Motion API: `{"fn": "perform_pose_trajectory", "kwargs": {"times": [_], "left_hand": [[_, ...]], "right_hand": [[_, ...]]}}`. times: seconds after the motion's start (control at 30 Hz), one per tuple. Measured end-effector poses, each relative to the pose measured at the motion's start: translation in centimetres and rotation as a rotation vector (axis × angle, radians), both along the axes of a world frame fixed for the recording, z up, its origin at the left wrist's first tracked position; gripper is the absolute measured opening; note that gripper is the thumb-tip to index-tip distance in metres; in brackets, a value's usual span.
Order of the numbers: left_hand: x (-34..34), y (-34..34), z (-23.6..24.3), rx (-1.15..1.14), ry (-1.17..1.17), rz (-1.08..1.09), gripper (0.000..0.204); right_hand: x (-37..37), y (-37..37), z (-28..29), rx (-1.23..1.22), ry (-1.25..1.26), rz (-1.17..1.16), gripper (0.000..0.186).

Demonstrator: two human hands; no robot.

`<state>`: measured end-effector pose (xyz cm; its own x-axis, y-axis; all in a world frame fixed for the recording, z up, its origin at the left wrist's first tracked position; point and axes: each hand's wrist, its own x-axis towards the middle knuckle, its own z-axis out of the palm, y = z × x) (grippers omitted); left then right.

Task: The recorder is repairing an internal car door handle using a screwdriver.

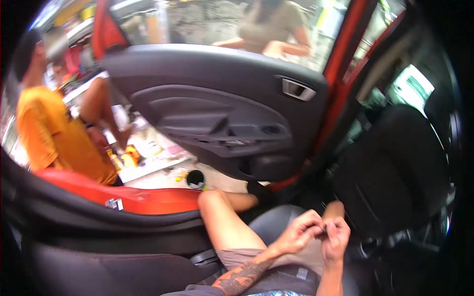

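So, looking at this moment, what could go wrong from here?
The small dark piece, too small to identify, sits between the fingertips of the bare left hand and the bare right hand; if it slips, it could be hard to spot near the black car seat.

The open red car door, panelled in dark grey plastic, stands near the bare left leg and might bump it if swung inward.

A dark, patchy tattoo (pixel 242 277) covers part of the left forearm (pixel 265 257). Taupe fabric shorts (pixel 241 256) and a dark grey cloth sleeve (pixel 197 291) are worn, with black footwear (pixel 258 191).
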<state>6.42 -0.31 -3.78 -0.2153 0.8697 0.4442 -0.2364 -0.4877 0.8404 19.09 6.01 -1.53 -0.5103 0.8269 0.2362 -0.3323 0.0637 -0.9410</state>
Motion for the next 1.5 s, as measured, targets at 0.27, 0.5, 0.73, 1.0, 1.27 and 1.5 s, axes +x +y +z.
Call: {"fn": "perform_pose_trajectory", "kwargs": {"times": [0.27, 0.5, 0.73, 1.0, 1.27, 1.5], "left_hand": [[0.0, -0.4, -0.1, 0.108, -0.130, -0.086, 0.013], [0.3, 0.1, -0.6, 0.031, -0.316, -0.077, 0.014], [0.4, 0.4, -1.4, -0.027, -0.391, -0.160, 0.011], [-0.4, 0.1, -0.8, -0.093, -0.154, 0.013, 0.013], [-2.7, 0.0, -0.1, -0.213, -0.018, -0.050, 0.023], [-22.7, 1.4, -1.3, -0.585, 0.681, 1.462, 0.035]], "right_hand": [[-0.6, -0.9, 0.1, -0.123, 0.013, -0.041, 0.018], [0.0, -0.9, -0.6, 0.320, -0.214, -0.093, 0.031], [0.5, -0.6, -1.1, 0.420, -0.322, -0.157, 0.030], [0.0, -0.2, 0.4, 0.737, -0.445, -0.184, 0.027], [-0.5, 0.2, 0.5, 0.723, -0.484, -0.150, 0.027], [3.4, 3.4, 1.2, 0.643, -0.634, -0.356, 0.027]]}}
